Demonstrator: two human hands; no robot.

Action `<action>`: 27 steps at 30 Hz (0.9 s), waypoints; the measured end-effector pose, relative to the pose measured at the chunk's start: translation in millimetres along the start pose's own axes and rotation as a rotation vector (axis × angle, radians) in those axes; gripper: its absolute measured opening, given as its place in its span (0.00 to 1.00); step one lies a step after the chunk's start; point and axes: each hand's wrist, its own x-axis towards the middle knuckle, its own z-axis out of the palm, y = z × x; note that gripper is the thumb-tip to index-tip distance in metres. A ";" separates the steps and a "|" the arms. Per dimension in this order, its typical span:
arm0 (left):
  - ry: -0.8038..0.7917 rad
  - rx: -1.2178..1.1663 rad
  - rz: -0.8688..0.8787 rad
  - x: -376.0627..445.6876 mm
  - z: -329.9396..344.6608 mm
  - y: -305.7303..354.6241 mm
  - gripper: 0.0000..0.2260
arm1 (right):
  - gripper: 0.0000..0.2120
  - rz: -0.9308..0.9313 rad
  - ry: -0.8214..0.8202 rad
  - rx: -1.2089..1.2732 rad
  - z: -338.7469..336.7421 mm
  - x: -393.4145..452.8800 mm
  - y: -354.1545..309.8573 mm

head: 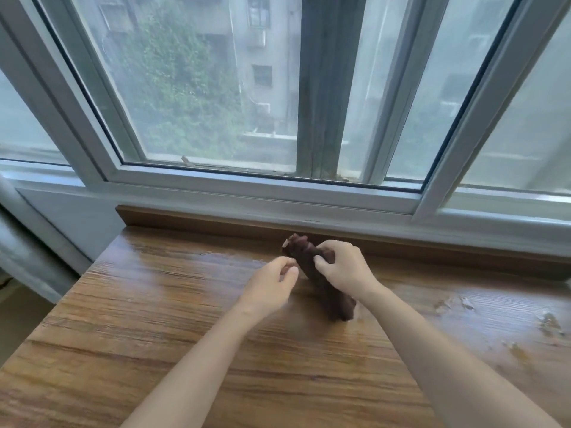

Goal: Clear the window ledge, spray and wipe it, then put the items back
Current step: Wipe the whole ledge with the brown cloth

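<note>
Two bare forearms reach in from the bottom edge over a broad brown wood-grain window ledge [129, 319], its surface carrying a wet sheen near the middle and blotchy damp patches toward the right side. Left hand [272, 285] hovers just above the ledge, fingers loosely curled with thumb and fingertips drawn near each other; it sits just beside the cloth, and whether its fingertips touch or pinch the cloth edge cannot be told through the blur. Right hand [343, 267] grips a dark brown bunched cloth [336, 304], fingers and thumb wrapped round its middle. The cloth is rolled into a long twisted shape: lower end hangs below the right wrist, close to or touching the ledge surface, upper end sticks up past the knuckles toward the window. Behind the hands, a raised wooden back strip [216, 222] runs along the far edge of the ledge. Above it, a white sliding window frame [265, 193] with hazy glass; beyond, green foliage [179, 88] and a grey apartment building [265, 57].
</note>
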 end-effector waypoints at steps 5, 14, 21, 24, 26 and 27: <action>-0.002 -0.266 0.077 -18.3 -51.7 -32.2 0.18 | 0.05 -0.032 0.128 0.177 46.4 -26.7 -81.8; -0.114 -0.374 0.316 -74.5 -183.8 -100.7 0.43 | 0.13 -0.205 0.235 0.525 110.5 -56.6 -219.7; -0.001 -0.453 0.357 -87.5 -253.2 -139.6 0.41 | 0.30 -0.443 0.100 0.315 155.8 -55.8 -254.0; -0.049 -0.532 0.350 -90.4 -271.0 -149.0 0.39 | 0.29 -0.478 0.096 0.290 173.2 -56.9 -262.1; -0.112 -0.571 0.348 -89.7 -278.0 -153.9 0.38 | 0.25 -0.463 0.042 0.412 181.1 -58.1 -270.9; -0.135 -0.584 0.346 -89.0 -280.5 -155.1 0.37 | 0.25 -0.450 0.028 0.457 184.5 -58.3 -275.0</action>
